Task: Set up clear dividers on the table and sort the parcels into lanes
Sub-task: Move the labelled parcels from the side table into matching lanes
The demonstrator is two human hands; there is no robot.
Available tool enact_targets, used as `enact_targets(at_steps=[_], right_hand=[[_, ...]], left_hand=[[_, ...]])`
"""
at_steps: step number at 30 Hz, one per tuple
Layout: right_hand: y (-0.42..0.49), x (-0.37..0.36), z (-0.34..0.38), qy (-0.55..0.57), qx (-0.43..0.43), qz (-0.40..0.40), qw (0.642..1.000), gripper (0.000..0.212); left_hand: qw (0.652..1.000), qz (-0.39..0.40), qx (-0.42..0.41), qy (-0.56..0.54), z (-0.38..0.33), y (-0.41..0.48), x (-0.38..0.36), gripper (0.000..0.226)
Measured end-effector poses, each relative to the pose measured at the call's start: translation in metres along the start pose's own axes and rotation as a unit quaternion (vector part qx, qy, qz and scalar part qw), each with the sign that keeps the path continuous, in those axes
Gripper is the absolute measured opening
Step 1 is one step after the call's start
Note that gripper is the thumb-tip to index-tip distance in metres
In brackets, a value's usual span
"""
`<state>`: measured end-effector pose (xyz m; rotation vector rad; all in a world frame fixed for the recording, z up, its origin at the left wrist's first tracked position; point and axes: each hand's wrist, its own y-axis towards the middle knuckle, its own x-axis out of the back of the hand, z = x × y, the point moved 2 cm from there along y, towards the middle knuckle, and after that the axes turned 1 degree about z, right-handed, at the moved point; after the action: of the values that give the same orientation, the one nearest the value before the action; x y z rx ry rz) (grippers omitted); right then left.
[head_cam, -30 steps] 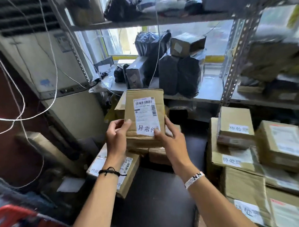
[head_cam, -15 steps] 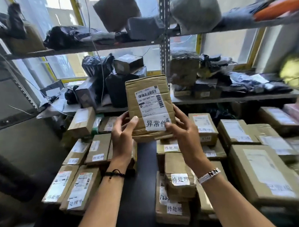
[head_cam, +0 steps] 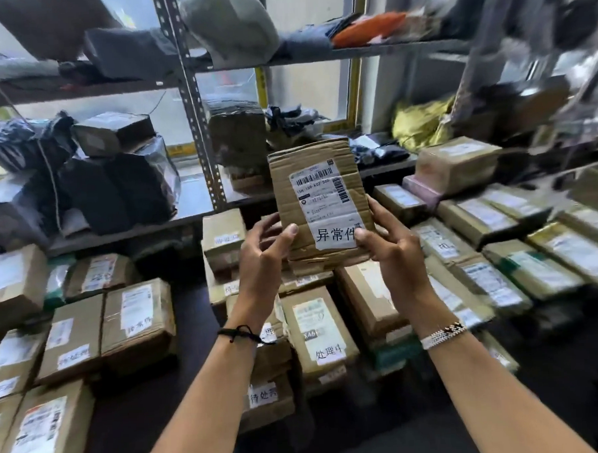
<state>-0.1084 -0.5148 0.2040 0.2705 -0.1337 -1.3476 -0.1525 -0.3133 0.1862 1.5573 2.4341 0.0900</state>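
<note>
I hold a flat brown cardboard parcel upright in front of me, its white shipping label with a barcode and handwritten characters facing me. My left hand grips its lower left edge, thumb on the front. My right hand grips its lower right corner, thumb over the label. Below it, a dark table carries rows of labelled cardboard parcels: a left group, a middle stack and a right group. No clear dividers are visible.
A metal shelving unit with an upright post stands behind the table, loaded with black-wrapped packages and boxes. A yellow bag lies on the right shelf. Windows are behind the shelves.
My view has swung to the right, from the left end of the table toward its middle and right rows. The parcel stays upright in both hands and moved right with them.
</note>
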Motion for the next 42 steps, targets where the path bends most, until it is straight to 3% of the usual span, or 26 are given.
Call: enact_targets(at_steps=[8,15,18,25,27,30,32,36,37,40,42], right_hand=[[0.006,0.108,-0.003,-0.04,0.014,-0.075,0.996,0.038],[0.039,0.216,-0.035,-0.031,-0.025,-0.093,0.995,0.027],[0.056,0.265,-0.062,-0.033,-0.062,-0.103,0.992,0.025],[0.075,0.329,-0.137,-0.065,-0.171,-0.07,0.981,0.043],[0.076,0.336,-0.155,-0.069,-0.193,-0.067,0.976,0.037],[0.075,0.342,-0.174,-0.07,-0.206,-0.062,0.974,0.037],[0.074,0.343,-0.176,-0.063,-0.216,-0.07,0.972,0.047],[0.063,0.343,-0.178,-0.07,-0.224,-0.061,0.97,0.027],[0.058,0.343,-0.177,-0.071,-0.224,-0.051,0.971,0.031],[0.058,0.346,-0.18,-0.083,-0.229,-0.04,0.969,0.071],[0.059,0.346,-0.184,-0.095,-0.244,-0.038,0.964,0.065]], left_hand=[[0.99,0.137,0.006,0.036,0.016,-0.002,-0.103,0.065],[0.982,0.169,0.01,0.078,0.067,0.004,-0.206,0.064],[0.973,0.18,0.02,0.145,0.098,0.012,-0.245,0.082],[0.886,0.218,0.014,0.41,0.151,0.009,-0.291,0.084],[0.836,0.214,-0.021,0.505,0.156,0.01,-0.295,0.074],[0.741,0.228,-0.029,0.631,0.161,0.01,-0.303,0.09],[0.723,0.226,-0.048,0.651,0.162,0.013,-0.307,0.09],[0.698,0.227,-0.052,0.677,0.161,0.002,-0.31,0.106],[0.697,0.228,-0.049,0.678,0.162,-0.003,-0.309,0.109],[0.691,0.235,-0.045,0.682,0.165,-0.006,-0.307,0.106],[0.677,0.25,-0.036,0.691,0.169,-0.006,-0.306,0.101]])
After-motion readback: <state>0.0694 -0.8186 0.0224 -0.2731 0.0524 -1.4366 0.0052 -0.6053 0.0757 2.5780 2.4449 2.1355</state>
